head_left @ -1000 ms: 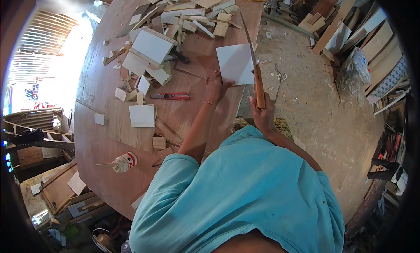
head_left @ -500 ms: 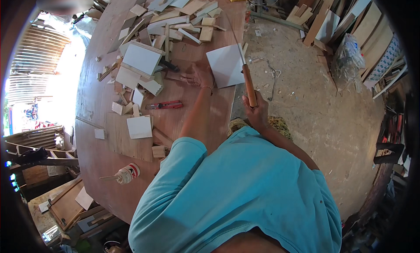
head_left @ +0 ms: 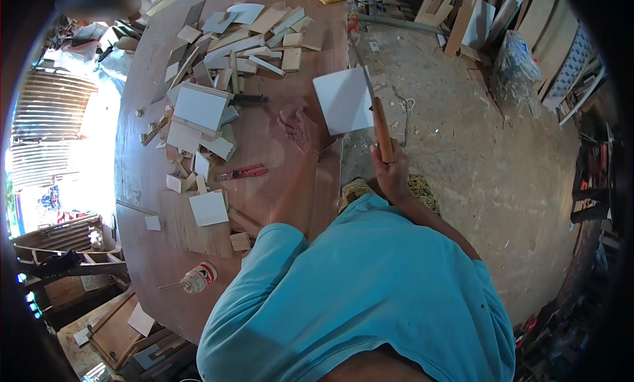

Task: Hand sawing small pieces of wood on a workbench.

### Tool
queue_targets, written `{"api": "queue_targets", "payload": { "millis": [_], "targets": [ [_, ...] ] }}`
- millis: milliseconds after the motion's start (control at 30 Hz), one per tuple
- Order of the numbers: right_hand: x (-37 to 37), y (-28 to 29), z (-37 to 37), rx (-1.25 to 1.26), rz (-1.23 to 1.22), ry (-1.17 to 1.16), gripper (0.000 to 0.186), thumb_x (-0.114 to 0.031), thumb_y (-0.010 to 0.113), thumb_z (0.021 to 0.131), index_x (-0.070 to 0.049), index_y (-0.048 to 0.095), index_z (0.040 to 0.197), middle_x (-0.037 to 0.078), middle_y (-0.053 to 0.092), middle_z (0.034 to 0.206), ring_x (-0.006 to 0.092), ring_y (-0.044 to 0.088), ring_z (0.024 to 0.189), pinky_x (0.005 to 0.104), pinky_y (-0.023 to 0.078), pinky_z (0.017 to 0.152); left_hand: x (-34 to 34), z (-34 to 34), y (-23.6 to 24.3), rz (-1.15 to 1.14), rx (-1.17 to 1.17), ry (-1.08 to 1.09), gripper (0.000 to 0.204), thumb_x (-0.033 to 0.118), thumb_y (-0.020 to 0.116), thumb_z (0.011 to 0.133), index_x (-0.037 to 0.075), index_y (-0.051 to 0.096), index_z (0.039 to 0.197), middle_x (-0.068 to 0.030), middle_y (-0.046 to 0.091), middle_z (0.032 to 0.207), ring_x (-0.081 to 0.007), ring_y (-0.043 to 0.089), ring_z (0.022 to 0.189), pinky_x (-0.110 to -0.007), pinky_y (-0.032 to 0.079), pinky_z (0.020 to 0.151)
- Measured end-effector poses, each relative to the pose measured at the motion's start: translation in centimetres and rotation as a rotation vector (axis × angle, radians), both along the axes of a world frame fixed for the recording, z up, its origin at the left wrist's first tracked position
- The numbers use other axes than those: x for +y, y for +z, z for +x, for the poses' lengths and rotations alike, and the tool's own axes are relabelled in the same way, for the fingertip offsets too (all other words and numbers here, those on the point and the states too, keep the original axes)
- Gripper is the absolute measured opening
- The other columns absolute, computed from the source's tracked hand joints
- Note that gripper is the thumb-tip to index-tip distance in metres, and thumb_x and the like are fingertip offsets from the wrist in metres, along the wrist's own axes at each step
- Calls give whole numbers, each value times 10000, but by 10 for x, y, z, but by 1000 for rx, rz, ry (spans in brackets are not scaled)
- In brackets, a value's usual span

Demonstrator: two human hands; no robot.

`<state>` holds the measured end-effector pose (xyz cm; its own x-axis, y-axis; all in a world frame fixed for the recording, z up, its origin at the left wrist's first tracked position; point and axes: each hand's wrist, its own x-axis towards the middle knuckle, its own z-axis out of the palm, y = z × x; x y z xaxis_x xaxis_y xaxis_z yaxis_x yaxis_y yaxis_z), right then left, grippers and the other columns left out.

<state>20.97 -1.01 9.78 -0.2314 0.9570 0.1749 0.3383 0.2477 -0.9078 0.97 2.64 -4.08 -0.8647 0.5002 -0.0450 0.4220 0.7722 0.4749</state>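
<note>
My right hand (head_left: 393,174) is closed around the wooden handle (head_left: 382,134) of a saw, its thin blade pointing away from me. The blade runs along the right edge of a square white board (head_left: 343,101), which reaches past the right edge of the table (head_left: 257,203). Beside the board's lower left corner is my left hand (head_left: 302,131), low over the tabletop with its fingers spread. Whether its far side touches the board I cannot tell. A red cutter knife (head_left: 242,172) lies left of my left forearm, and a black-handled tool (head_left: 249,99) lies beyond the hand.
Wood offcuts (head_left: 254,48) are heaped on the far part of the table. Stacked white pieces (head_left: 199,108) sit at the left. A glue bottle (head_left: 198,277) lies near me. Boards (head_left: 485,25) and a plastic bag (head_left: 516,68) stand by the wall at right.
My view has shifted, so the table appears farther left. The white board has moved a little rightward relative to the table edge, and the saw has moved right with my right hand.
</note>
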Motion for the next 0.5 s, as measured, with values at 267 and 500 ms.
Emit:
{"api": "queue_targets", "payload": {
  "millis": [267,500],
  "targets": [
    [16,-6,18,154,-201,-190,189,-103,597,826,43,542,931,77,560,666,107,509,563,270,422,501,4,7,44,-10,19,-700,746,372,721,603,109,402,1223,-204,202,1358,-430,102,1282,-483,189,1037],
    [25,1,22,246,-232,-266,182,-95,605,821,34,546,935,58,544,671,96,485,571,264,421,508,29,8,36,-57,-5,-789,762,317,761,534,108,426,1185,-162,203,1373,-417,90,1290,-528,208,1015]
  ]
}}
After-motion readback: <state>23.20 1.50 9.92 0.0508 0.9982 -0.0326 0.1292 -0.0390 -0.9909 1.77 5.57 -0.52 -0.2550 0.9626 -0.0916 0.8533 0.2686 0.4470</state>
